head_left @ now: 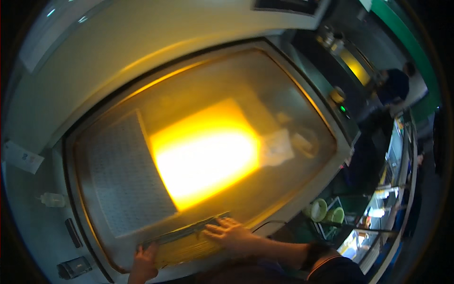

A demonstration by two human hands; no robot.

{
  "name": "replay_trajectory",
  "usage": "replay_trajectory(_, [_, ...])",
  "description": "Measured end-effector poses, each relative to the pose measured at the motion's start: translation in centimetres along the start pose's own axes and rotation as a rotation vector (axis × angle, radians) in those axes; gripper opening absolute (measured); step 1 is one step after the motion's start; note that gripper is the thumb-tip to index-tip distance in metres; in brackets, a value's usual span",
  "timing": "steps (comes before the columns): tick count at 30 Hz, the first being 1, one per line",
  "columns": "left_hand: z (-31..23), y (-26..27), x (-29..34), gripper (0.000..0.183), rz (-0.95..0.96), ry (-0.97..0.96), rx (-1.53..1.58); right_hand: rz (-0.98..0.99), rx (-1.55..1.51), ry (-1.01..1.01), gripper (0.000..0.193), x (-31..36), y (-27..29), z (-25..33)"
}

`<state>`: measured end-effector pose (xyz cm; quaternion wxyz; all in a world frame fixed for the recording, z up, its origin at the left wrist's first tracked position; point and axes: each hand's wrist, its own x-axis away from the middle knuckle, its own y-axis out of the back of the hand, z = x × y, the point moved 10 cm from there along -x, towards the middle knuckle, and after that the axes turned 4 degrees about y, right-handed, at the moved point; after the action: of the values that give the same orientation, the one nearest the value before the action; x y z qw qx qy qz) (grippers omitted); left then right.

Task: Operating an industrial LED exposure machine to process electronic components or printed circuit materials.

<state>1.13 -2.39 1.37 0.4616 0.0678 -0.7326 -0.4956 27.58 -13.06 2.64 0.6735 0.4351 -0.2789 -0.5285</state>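
Note:
A flat yellow-green panel (184, 248) with a darker far edge lies at the near side of the table, in front of me. It is blurred, and I cannot make out its exact kind. My left hand (144, 265) grips its left end, the thumb up along the edge. My right hand (229, 233) rests on its right part, fingers spread toward the far edge. Beyond the panel a bright yellow-white lit rectangle (208, 156) glows in the middle of the tabletop (283, 184). A pale grid-like sheet (125, 173) lies left of the glow.
Right of the glow lie a whitish piece (278, 147) and a pale roundish object (304, 144). A raised rim borders the table. At left are a small bottle (52, 199) and a dark packet (74, 268). Green containers (319, 209) stand at right; another person (395, 86) is further off.

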Motion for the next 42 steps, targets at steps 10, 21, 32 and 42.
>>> replay_trajectory(10, [-12.0,0.0,1.8,0.086,0.114,0.222,0.338,-0.401,-0.053,-0.510,0.050,17.7,19.3,-27.3])
replay_trajectory(21, [-17.2,2.2,-1.3,0.082,0.087,0.235,0.303,-0.452,0.547,-1.278,0.097,45.6,33.4,-53.9])
replay_trajectory(32, [-15.8,-3.4,-1.0,0.074,-0.210,0.066,0.047,-0.011,0.413,-1.093,0.062,32.0,28.2,-53.1])
replay_trajectory(42, [-0.4,-4.1,6.5,0.072,0.124,0.135,0.091,0.384,0.011,0.324,0.050,1.6,-1.5,5.0])
